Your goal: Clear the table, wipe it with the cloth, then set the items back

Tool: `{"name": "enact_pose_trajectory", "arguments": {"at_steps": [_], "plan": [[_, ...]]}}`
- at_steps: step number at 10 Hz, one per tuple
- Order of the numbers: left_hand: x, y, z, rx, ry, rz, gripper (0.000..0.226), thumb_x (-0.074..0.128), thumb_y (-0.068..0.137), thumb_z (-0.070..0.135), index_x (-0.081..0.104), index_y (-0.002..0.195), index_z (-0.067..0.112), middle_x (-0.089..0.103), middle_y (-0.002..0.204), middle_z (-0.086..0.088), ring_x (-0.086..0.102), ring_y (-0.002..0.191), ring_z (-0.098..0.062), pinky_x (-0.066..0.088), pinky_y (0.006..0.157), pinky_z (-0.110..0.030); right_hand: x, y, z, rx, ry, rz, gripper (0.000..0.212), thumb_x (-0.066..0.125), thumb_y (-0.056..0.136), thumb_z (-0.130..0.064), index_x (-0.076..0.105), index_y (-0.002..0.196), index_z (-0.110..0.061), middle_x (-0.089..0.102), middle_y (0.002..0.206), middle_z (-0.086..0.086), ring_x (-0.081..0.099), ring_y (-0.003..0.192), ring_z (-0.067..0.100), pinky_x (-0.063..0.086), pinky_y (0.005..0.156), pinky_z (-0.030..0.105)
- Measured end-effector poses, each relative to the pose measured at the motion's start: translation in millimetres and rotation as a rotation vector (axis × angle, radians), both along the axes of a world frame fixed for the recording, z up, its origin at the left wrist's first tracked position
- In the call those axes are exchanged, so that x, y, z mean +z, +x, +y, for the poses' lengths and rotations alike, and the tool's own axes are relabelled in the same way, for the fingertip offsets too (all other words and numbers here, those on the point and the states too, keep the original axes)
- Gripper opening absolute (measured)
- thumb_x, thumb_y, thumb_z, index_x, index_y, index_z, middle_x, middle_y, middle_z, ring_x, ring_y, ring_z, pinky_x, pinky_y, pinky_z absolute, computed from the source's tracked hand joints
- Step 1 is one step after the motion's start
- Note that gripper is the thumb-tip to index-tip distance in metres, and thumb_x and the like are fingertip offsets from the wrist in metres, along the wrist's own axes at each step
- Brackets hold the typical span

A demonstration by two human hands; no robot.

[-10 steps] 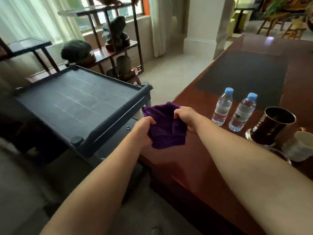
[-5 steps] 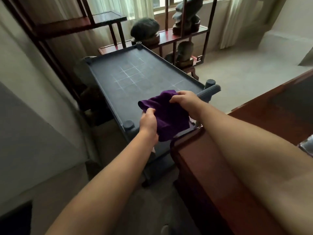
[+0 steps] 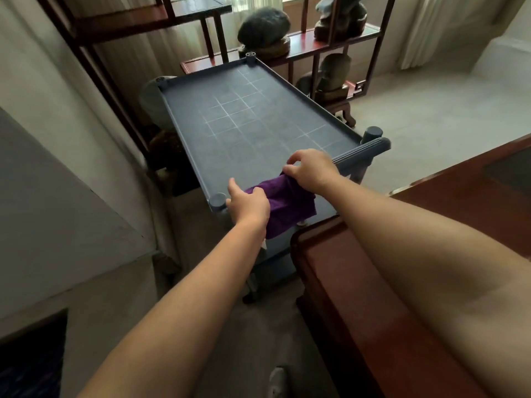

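A purple cloth (image 3: 287,206) hangs over the near end rail of a dark grey cart (image 3: 253,124). My left hand (image 3: 248,205) grips the cloth's left side beside the cart's near corner post. My right hand (image 3: 311,169) pinches the cloth's upper right part, just above the cart's handle bar (image 3: 362,152). The reddish-brown wooden table (image 3: 459,214) fills the lower right; only its corner and edge show, partly behind my right forearm. No bottles or cups are in view.
A dark wooden display shelf (image 3: 324,50) with stone ornaments stands behind the cart. A pale wall (image 3: 57,168) runs along the left. Beige floor (image 3: 431,110) lies to the right of the cart. The cart's top tray holds nothing but the cloth.
The view turned left, from the table with its bottles and cups to the cart. Both hands carried the cloth over and lowered it onto the cart's near rail.
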State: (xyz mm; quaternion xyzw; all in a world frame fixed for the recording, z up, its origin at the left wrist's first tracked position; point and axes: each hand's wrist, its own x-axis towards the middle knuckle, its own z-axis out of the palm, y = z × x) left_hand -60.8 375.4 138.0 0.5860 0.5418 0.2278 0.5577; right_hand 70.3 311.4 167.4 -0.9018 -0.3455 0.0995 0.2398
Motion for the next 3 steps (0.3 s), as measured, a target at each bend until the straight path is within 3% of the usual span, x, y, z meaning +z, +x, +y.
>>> {"name": "enact_pose_trajectory", "arguments": {"at_steps": [1,2,3], "plan": [[1,-4,2,-0.087,0.039,0.058,0.035,0.042,0.096,0.027,0.053,0.129,0.024,0.056,0.125,-0.007,0.058,0.099,-0.023,0.051,0.078,-0.033,0,-2,-4,0.063,-0.096,-0.025,0.040,0.042,0.097,-0.042,0.069,0.086,-0.015,0.068,0.096,0.010,0.058,0.085,0.028,0.042,0.072,0.035],[3,-8,6,-0.169,0.074,0.146,0.033,0.041,0.097,0.035,0.055,0.124,0.022,0.060,0.118,-0.007,0.059,0.097,-0.025,0.053,0.084,-0.036,1,-5,-8,0.094,-0.071,-0.021,0.045,0.034,0.100,-0.044,0.068,0.090,-0.016,0.067,0.101,0.009,0.058,0.089,0.028,0.043,0.075,0.037],[11,-20,9,-0.311,0.266,0.379,0.051,0.031,0.100,0.050,0.053,0.130,0.015,0.059,0.125,-0.012,0.058,0.108,-0.031,0.047,0.088,-0.036,8,-6,-19,0.069,0.016,-0.048,0.043,0.034,0.099,-0.047,0.068,0.108,-0.021,0.065,0.116,0.004,0.057,0.103,0.026,0.046,0.082,0.039]]}}
